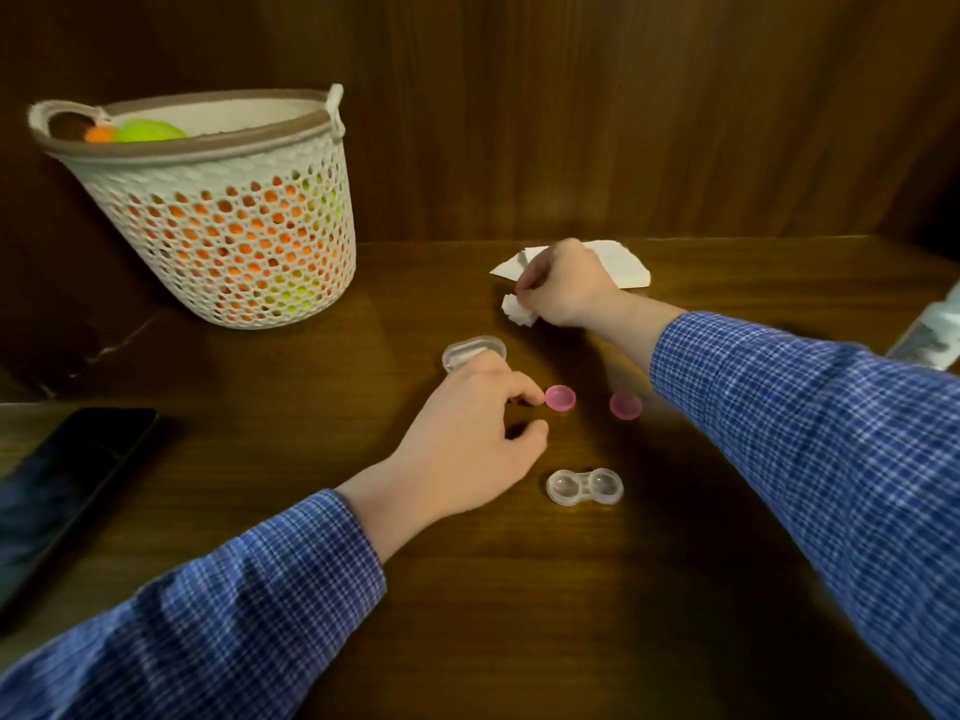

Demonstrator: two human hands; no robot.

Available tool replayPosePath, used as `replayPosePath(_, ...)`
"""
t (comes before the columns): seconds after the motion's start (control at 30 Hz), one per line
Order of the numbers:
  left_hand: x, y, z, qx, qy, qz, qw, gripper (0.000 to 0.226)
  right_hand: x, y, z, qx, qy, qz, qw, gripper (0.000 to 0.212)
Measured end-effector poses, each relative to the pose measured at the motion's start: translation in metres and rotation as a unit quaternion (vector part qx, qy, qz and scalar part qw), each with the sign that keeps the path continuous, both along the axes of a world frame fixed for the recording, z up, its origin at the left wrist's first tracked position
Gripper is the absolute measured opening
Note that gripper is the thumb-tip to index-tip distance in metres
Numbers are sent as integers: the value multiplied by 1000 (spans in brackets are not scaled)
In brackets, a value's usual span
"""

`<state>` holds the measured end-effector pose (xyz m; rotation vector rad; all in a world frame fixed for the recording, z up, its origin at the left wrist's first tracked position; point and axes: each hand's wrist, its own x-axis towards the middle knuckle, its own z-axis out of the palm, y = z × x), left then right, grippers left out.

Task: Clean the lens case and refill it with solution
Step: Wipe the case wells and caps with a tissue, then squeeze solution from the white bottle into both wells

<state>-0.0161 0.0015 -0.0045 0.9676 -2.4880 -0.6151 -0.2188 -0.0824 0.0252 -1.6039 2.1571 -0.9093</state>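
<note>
On a dark wooden table (pixel 519 589), a clear two-well lens case (pixel 585 486) lies open and uncapped, nearest the camera, just right of the person's left hand (pixel 467 449). Whether any liquid sits in its wells cannot be made out. The left hand, in a blue checked sleeve (pixel 234 605), rests with fingers loosely curled and holding nothing, its fingertips just beside a pink cap (pixel 560 398) lying on the wood. A second pink cap (pixel 625 405) lies apart to the right, close to the right forearm. Behind the left hand sits a clear plastic box (pixel 470 350), partly hidden by the knuckles; its contents cannot be told.

At the left edge a dark phone (pixel 67 480) lies flat, cut off by the frame. Farther back, the right hand (pixel 566 288) is closed on a crumpled white tissue (pixel 519 310), which pokes out below the fist. Behind it lies a flat white tissue sheet (pixel 621 262), partly covered by that hand. At the right edge a pale, blurred object (pixel 930 330) is cut off and cannot be identified.

Farthest back on the left stands a white perforated basket (pixel 234 220) with a brown rim and rope handles, holding orange and yellow-green items that show through its holes and over its rim, against a wooden back panel (pixel 623 122).
</note>
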Motion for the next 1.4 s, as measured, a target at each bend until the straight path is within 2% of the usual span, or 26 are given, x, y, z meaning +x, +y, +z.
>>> replayPosePath(0.33, -1, 0, 1, 11, -2, 1, 1000, 31, -17, 37, 14, -65, 47, 11, 997, 12)
replayPosePath(0.57, 8, 9, 4, 10, 29, 16, 999, 29, -37, 129, 21, 12, 30, 54, 998, 4)
replayPosePath(0.83, 12, 42, 1, 6, 49, 15, 999, 27, -38, 212, 1, 33, 29, 47, 998, 8)
replayPosePath(0.9, 11, 57, 0, 12, 57, -5, 998, 32, -42, 231, -1, 34, 17, 44, 998, 9)
replayPosePath(1.0, 4, 74, 0, -26, 28, -41, 998, 46, -56, 257, -1, 33, 12, 29, 999, 10)
replayPosePath(1.17, -19, 83, 4, -58, 6, -53, 997, 38, -97, 295, -3, -17, -1, -64, 998, 15)
replayPosePath(1.27, -35, 86, 9, -48, 10, -70, 996, 39, -131, 301, -7, -82, -47, -197, 976, 11)
replayPosePath(1.33, -46, 88, 11, -29, 16, -76, 997, 40, -153, 298, -10, -127, -54, -292, 946, 33)
replayPosePath(1.4, -58, 90, 12, -14, 20, -87, 996, 42, -168, 290, -11, -136, -79, -332, 930, 59)
